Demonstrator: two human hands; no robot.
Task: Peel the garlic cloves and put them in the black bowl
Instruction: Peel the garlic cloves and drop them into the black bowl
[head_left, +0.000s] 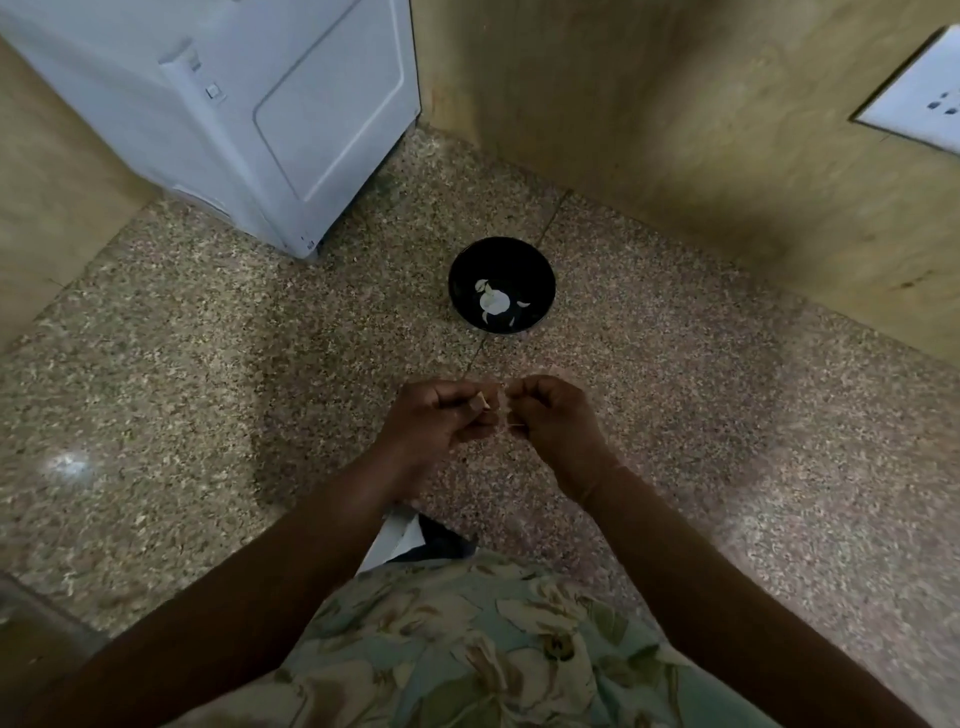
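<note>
The floor (208, 364) is speckled stone, smooth and a bit shiny. The black bowl (540, 270) looks glossy. The shirt (493, 649) is soft flowered cloth.

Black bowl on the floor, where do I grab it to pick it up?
Pinch the near rim of the black bowl, coming straight down from above, thumb outside. It stands upright on the floor with its mouth open to the top and round sloping sides that give little to hold. Keep it level: white garlic pieces lie inside.
</note>
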